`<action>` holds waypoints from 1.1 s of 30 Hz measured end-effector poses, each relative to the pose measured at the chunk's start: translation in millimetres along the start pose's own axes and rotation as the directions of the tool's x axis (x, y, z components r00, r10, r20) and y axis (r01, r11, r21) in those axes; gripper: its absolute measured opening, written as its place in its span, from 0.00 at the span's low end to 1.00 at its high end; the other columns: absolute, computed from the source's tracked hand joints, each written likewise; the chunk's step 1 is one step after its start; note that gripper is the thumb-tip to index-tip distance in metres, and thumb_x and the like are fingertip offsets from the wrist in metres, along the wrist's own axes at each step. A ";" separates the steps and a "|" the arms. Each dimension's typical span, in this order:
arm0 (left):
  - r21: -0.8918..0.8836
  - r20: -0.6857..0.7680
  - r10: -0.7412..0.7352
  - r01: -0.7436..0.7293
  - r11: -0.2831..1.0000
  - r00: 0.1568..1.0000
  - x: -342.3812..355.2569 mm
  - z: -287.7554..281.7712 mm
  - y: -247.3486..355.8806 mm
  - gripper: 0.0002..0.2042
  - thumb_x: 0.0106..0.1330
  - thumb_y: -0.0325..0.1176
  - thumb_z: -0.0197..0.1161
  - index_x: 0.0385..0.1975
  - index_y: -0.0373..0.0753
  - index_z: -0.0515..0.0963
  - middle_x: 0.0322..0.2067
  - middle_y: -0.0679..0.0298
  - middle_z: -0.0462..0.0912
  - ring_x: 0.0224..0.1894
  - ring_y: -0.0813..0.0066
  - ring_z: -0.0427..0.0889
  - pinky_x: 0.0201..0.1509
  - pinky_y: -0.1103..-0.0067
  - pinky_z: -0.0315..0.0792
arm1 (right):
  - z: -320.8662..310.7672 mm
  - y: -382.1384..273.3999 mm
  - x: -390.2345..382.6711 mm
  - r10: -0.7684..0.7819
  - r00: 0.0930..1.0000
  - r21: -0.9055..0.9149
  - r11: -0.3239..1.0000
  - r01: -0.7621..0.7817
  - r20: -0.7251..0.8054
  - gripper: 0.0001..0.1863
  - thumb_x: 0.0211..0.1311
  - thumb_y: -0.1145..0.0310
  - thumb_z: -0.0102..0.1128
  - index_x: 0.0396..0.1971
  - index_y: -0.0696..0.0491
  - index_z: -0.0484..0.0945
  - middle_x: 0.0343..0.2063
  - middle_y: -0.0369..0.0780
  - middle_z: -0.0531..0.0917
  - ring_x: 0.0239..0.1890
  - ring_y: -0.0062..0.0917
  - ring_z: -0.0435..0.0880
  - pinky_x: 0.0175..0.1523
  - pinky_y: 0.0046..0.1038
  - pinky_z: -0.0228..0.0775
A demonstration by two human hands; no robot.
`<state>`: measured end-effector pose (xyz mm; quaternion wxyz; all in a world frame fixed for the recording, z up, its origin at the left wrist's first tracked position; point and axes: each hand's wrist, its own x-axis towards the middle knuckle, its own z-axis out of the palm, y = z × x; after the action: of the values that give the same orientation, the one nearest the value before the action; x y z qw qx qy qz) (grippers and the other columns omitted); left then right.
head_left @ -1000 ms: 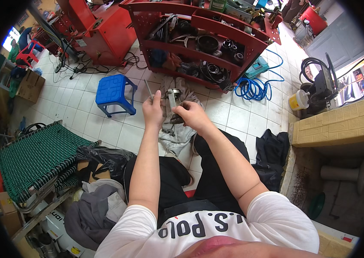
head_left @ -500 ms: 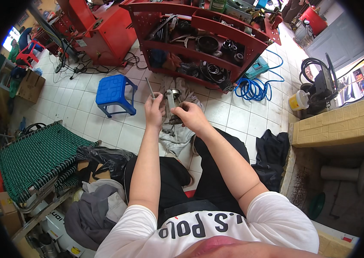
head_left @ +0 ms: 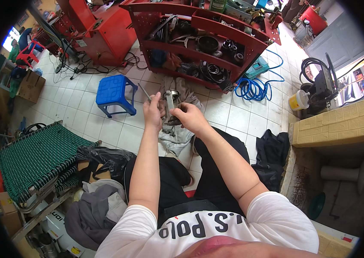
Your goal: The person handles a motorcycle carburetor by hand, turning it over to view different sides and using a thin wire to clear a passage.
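Observation:
My left hand (head_left: 152, 115) is closed around a thin grey metal rod (head_left: 143, 91). The rod's free end points away from me and slants to the left; its other end is hidden in the fingers. My right hand (head_left: 191, 117) grips a narrow metal part (head_left: 170, 102) with a round, shiny end on its far side. Thumb and fingers hold this part at its near, darker end. Both hands are close together, above a rumpled grey cloth (head_left: 176, 144) on the tiled floor. Too little shows to tell the metal part's exact kind.
Ahead stands a red tool cart (head_left: 171, 47) loaded with metal parts. A blue plastic stool (head_left: 115, 95) is to the left, beyond a green woven folding bed (head_left: 40, 157). Coiled blue hose (head_left: 250, 89) lies at the right, near a white-and-yellow bucket (head_left: 298, 101).
The rod in my left hand has tilted further left, its tip now lower and nearer the blue stool. My right hand and the metal part have barely shifted.

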<state>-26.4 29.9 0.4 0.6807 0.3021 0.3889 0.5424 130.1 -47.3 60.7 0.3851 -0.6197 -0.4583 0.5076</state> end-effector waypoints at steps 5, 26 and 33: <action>0.018 -0.027 -0.032 0.033 0.999 0.999 -0.6 5.5 -0.1 0.18 0.74 0.48 0.68 0.23 0.50 0.72 0.18 0.77 0.71 0.16 0.90 0.61 0.19 0.85 0.49 | -1.2 -0.4 -0.5 -0.003 1.000 -0.001 1.000 0.003 -0.005 0.23 0.64 0.51 0.68 0.37 0.60 0.81 0.27 0.35 0.80 0.28 0.19 0.77 0.32 0.27 0.72; 0.083 0.006 0.065 -0.066 0.994 0.998 -0.2 5.8 -2.1 0.18 0.71 0.49 0.72 0.41 0.39 0.80 0.29 0.73 0.78 0.20 0.92 0.64 0.20 0.86 0.53 | -3.3 -1.3 0.3 0.072 0.997 0.080 0.994 -0.068 -0.039 0.22 0.65 0.50 0.66 0.36 0.58 0.81 0.30 0.36 0.81 0.30 0.19 0.77 0.33 0.26 0.73; 0.118 -0.091 0.082 -0.071 0.991 0.992 -2.4 9.8 0.8 0.19 0.71 0.51 0.72 0.33 0.42 0.75 0.25 0.75 0.74 0.20 0.91 0.65 0.20 0.85 0.54 | -0.4 0.9 0.0 -0.034 0.998 0.028 0.999 0.035 -0.051 0.21 0.64 0.51 0.68 0.35 0.58 0.80 0.25 0.34 0.78 0.27 0.18 0.74 0.31 0.26 0.70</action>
<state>-18.6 27.9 6.6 0.6216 0.3288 0.4395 0.5588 130.7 -47.6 59.9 0.4143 -0.6186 -0.4516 0.4917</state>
